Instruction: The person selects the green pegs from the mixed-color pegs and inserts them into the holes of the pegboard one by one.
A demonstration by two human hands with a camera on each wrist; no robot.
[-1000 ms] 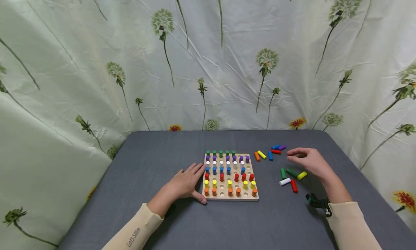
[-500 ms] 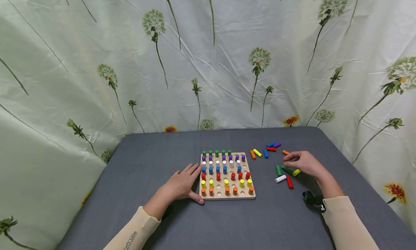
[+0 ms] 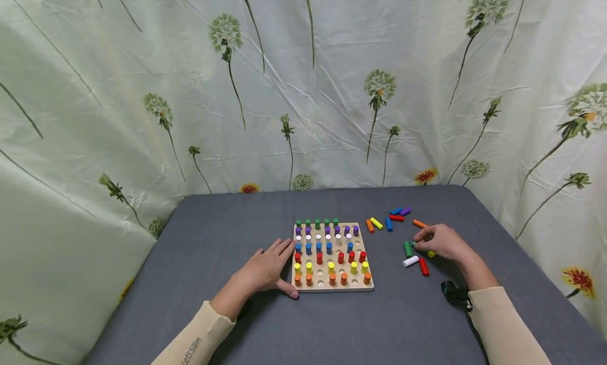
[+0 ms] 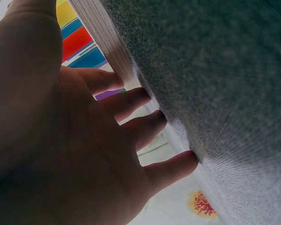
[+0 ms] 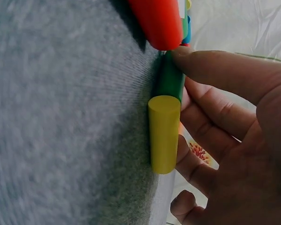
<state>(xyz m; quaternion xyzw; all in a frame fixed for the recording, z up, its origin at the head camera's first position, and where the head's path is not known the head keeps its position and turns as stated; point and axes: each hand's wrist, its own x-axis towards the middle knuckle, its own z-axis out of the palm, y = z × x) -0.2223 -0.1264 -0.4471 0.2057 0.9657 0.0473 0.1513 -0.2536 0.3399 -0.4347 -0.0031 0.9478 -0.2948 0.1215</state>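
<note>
A wooden pegboard [image 3: 370,270] stands on the table with rows of coloured pegs upright in its holes. Along its left side lies my left hand [image 3: 267,270], fingers spread and thumb at the near corner; the left wrist view shows the fingertips [image 4: 178,161] on the cloth by the board's wooden edge. Right of the board, my right hand [image 3: 446,243] pinches a green peg [image 5: 171,77] between thumb and fingers, low over the table. A yellow peg [image 5: 164,136] lies right beside that green one, and a red peg [image 5: 159,23] is close to the thumb.
Near the right hand lie another green peg [image 3: 407,249], a white peg [image 3: 410,261] and an orange peg [image 3: 419,224]. Farther back are several loose pegs, including a purple peg [image 3: 405,211]. A floral curtain [image 3: 265,91] hangs behind the grey table [image 3: 227,217].
My right hand has come down and slightly toward me onto the green peg, closing its fingers; the orange peg behind it now shows. The left hand stays at the board.
</note>
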